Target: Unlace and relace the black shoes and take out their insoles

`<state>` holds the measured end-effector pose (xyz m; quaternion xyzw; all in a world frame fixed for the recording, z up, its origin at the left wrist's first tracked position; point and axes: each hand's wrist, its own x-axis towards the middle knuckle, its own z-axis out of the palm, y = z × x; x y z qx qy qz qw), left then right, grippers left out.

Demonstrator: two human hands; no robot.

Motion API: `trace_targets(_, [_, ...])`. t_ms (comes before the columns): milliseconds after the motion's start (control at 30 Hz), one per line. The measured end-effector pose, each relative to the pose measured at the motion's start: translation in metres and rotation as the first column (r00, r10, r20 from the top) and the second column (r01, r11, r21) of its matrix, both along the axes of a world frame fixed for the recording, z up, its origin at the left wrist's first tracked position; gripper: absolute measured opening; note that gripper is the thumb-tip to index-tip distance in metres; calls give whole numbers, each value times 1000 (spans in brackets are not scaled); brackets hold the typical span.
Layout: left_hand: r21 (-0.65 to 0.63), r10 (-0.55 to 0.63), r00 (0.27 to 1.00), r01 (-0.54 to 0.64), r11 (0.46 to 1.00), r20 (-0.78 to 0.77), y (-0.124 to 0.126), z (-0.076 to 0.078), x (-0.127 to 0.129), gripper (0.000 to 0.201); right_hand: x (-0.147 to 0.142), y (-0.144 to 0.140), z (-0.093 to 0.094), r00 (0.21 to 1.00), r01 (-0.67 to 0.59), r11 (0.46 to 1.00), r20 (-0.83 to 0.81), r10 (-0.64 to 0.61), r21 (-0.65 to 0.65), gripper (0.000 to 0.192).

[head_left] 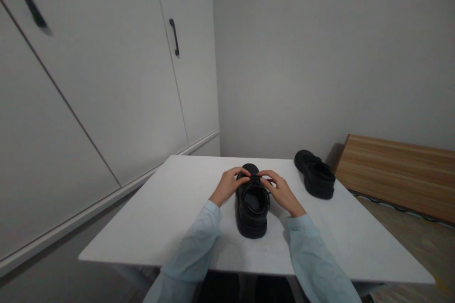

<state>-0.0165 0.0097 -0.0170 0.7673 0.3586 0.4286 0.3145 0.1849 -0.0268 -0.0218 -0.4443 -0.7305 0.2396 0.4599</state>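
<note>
A black lace-up shoe [251, 222] stands upright on the white table, its heel toward me and its toe pointing away. Both hands meet over its lacing. My left hand [232, 183] pinches a dark shoelace [255, 178] between thumb and fingertips on the left side. On the right side, my right hand [278, 189] pinches the lace in the same way. A loose length of lace hangs beside the shoe's opening, below the right fingers. The exact shape of the lace between the fingertips is too small to make out.
A second black shoe [318, 177] rests at the table's far right edge. The white table [170, 208] backs toward a grey wall. White cabinets [106, 80] with dark handles stand on the left. To the right is a wood-grain panel [398, 175].
</note>
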Motion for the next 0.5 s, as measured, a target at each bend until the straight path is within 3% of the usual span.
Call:
trace_targets(167, [25, 107, 992, -105, 994, -63, 2, -1, -3, 15, 1, 2, -3, 1000, -14, 999, -28, 13, -53, 25])
trace_targets(500, [-26, 7, 998, -9, 1000, -67, -2, 2, -4, 18, -1, -1, -1, 1000, 3, 999, 0, -3, -53, 28])
